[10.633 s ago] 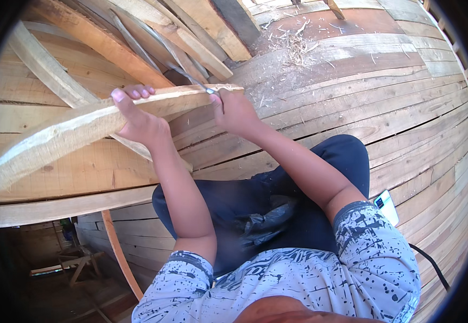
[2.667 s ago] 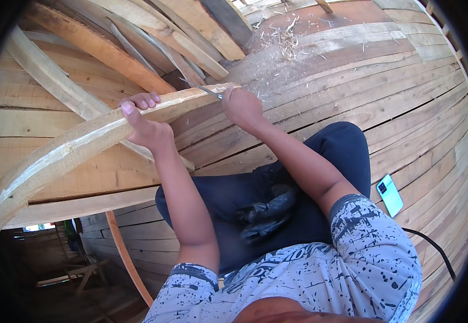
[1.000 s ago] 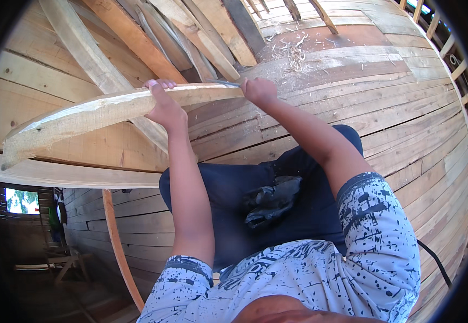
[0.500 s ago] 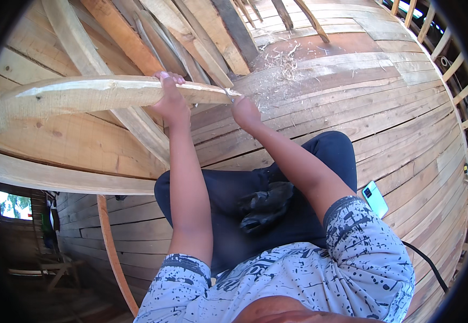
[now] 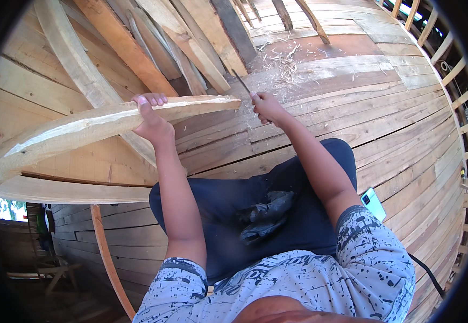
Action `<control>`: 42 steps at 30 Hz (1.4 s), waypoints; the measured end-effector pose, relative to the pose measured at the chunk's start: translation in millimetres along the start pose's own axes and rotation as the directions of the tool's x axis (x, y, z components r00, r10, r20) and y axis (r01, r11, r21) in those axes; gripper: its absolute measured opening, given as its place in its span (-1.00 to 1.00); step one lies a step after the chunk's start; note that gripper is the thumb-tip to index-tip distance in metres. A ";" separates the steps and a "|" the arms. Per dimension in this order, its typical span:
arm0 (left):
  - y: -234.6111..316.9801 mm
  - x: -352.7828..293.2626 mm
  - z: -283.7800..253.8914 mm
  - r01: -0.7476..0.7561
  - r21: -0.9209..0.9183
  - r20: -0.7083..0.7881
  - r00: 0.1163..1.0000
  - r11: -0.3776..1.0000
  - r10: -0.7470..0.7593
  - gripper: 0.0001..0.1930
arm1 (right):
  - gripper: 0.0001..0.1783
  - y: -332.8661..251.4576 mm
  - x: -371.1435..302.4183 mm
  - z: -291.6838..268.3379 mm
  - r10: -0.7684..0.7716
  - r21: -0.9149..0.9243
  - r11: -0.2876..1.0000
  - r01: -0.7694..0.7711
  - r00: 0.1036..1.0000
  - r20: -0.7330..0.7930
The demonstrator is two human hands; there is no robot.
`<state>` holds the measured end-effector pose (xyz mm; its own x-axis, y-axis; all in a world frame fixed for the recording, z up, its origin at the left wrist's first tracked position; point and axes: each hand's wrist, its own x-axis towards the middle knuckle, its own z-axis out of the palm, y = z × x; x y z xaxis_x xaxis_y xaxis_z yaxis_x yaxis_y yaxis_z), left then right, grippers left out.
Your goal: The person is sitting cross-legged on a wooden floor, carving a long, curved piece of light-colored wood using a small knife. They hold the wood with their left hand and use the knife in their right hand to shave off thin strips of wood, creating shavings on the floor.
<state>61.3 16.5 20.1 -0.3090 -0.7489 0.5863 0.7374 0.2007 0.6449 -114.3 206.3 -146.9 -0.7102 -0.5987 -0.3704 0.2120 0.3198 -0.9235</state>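
A long curved wooden plank (image 5: 70, 132) slants across the left side, its upper edge freshly pale along part of its length. My left hand (image 5: 155, 119) is closed around it toward its right end, thumb on the near face and fingers over the far edge. My right hand (image 5: 269, 109) is shut on a thin-bladed tool, knife-like, its dark narrow blade (image 5: 240, 82) pointing up and left. The handle is hidden in my fist. Blade and plank are apart, with the plank's narrow tip just left of my right hand.
Pale wood shavings (image 5: 285, 67) lie on the plank floor (image 5: 320, 118) beyond my hands. Several boards (image 5: 132, 48) lean at the upper left. A curved timber (image 5: 78, 59) passes beneath the plank. On my lap rests crumpled black material (image 5: 269, 212); a phone (image 5: 373, 204) lies by my right knee.
My right hand has moved right and swung the blade up, off the plank's tip. My left hand and the plank's left end sit lower, and the plank is more tilted.
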 end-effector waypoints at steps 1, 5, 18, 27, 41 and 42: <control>-2.1 1.4 0.7 0.005 -0.010 -0.002 1.000 1.000 -0.005 -0.83 | -0.45 5.0 0.3 6.9 0.035 0.152 0.987 -0.048 0.996 0.086; -3.9 -3.2 3.7 0.044 -0.007 -0.100 0.994 0.999 -0.044 -0.83 | -0.38 11.0 5.5 35.9 0.081 -0.065 0.995 -0.081 0.997 -0.001; -7.9 4.2 33.1 0.019 0.176 -0.351 0.935 0.984 0.045 -0.82 | -0.32 -10.1 12.4 80.9 -0.131 -0.218 0.969 0.118 0.990 -0.043; -10.3 -5.3 45.6 -0.005 0.171 -0.306 0.950 0.985 0.058 -0.80 | -0.36 -24.1 9.5 66.5 0.047 -0.083 0.995 -0.047 0.999 0.000; -10.1 -7.7 37.9 0.007 0.125 -0.160 0.987 0.992 0.013 -0.73 | -0.35 -13.3 18.8 57.7 0.109 -0.128 0.986 -0.107 0.994 0.010; -11.0 -5.7 41.5 -0.004 0.136 -0.179 0.983 0.991 0.028 -0.73 | -0.36 -16.6 23.9 47.4 0.131 -0.121 0.984 -0.128 0.991 0.016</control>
<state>30.0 44.7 30.0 -0.1751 -0.8440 0.5069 0.6497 0.2878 0.7036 -103.0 151.9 -145.2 -0.6654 -0.5632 -0.4899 0.2190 0.4802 -0.8494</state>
